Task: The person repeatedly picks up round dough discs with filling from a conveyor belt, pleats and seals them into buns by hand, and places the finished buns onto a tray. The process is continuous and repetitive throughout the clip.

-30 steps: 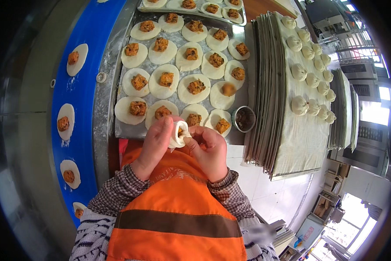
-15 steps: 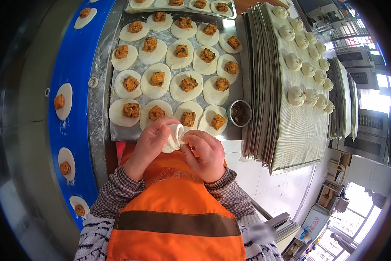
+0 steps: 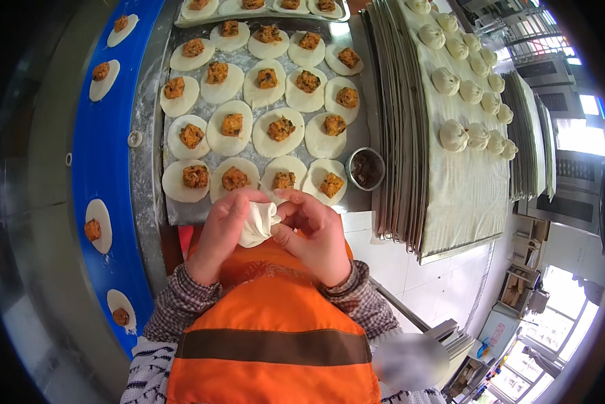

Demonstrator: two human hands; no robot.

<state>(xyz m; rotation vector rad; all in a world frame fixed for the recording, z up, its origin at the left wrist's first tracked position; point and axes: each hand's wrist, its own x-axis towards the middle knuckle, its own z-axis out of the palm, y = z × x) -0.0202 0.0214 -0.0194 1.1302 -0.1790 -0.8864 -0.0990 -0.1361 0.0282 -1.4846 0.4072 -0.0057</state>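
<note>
Between my two hands, in front of the orange apron, is a white stuffed bun [image 3: 256, 225] with gathered folds along its right side. My left hand [image 3: 223, 225] cups it from the left, fingers closed around it. The thumb and fingers of my right hand [image 3: 312, 232] pinch the dough edge at the folds. The filling inside is out of sight. Just beyond my hands, rows of round dough wrappers [image 3: 279, 134], each topped with a cube of orange-brown filling, cover a floured metal tray [image 3: 201, 152].
On the left, a blue conveyor belt [image 3: 107, 161] carries more filled wrappers. A small metal bowl [image 3: 365, 169] of dark contents stands at the tray's right corner. Farther right, pleated buns [image 3: 454, 135] sit on a cloth-covered stack of trays [image 3: 444, 209]. Another filled tray [image 3: 262, 19] lies at the far end.
My right fingers have shifted along the dough edge, and more folds show on the bun. Wrappers on the blue belt have moved toward me. The view has shifted slightly.
</note>
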